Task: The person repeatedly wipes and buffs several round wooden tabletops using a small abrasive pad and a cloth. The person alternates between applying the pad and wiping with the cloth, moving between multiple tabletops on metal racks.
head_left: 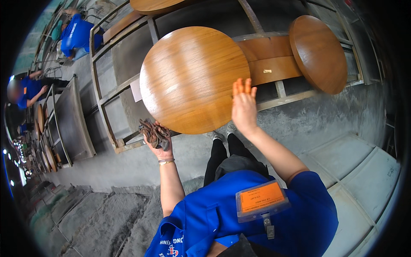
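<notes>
A round, glossy wooden tabletop (192, 81) lies in front of me on a metal frame rack. My left hand (166, 147) is at its near left edge, closed on a crumpled dark brown rag (154, 135). At the right edge of the tabletop, my right hand (245, 109) is held with its fingers stretched out and nothing in it. Its fingertips are stained orange. Whether those fingers touch the wood I cannot tell.
Right of the tabletop, a second round wooden top (319, 55) stands tilted beside a brown panel (274, 68). The metal frame (102, 100) reaches leftward. Two people in blue shirts, one bent over (77, 36), are at the far left, near a dark board (75, 120). Pale panels (355, 171) lie at the lower right.
</notes>
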Motion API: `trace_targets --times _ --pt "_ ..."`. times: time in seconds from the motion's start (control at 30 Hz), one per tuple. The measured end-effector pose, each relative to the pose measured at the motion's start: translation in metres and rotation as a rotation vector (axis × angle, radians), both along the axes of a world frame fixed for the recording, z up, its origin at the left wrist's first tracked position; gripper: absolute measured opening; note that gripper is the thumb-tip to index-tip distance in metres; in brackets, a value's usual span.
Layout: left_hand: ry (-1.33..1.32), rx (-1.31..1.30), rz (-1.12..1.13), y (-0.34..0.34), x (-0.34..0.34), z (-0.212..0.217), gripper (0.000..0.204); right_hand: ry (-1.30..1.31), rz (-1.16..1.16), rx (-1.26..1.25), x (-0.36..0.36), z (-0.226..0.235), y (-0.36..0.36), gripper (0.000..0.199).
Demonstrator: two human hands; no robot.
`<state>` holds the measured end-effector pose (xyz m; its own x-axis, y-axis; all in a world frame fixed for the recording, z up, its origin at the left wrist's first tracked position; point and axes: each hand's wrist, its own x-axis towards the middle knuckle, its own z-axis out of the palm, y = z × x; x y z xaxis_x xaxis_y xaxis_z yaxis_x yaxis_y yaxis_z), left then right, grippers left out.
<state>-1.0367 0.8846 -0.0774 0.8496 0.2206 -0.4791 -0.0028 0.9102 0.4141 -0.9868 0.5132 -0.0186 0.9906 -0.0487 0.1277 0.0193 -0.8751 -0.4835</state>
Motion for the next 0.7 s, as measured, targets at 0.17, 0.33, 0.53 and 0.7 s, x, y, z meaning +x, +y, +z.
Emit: trace_targets --times 0.17,0.33,0.53,0.7 --pt "0.007 -0.104 -0.015 -0.001 0.001 0.007 0.044 0.05 0.236 0.148 -0.02 -0.004 0.095 0.06" --pt "0.036 -0.105 -0.096 0.003 0.008 0.018 0.043 -0.012 0.409 0.226 -0.022 -0.016 0.128 0.059" --pt "-0.029 -0.395 -0.39 0.034 0.025 0.017 0.048 -0.105 -0.374 -0.175 0.021 -0.013 -0.089 0.055" --pt "0.044 -0.327 -0.501 0.072 0.048 0.018 0.062 -0.212 -0.318 -0.023 0.018 -0.005 -0.06 0.059"
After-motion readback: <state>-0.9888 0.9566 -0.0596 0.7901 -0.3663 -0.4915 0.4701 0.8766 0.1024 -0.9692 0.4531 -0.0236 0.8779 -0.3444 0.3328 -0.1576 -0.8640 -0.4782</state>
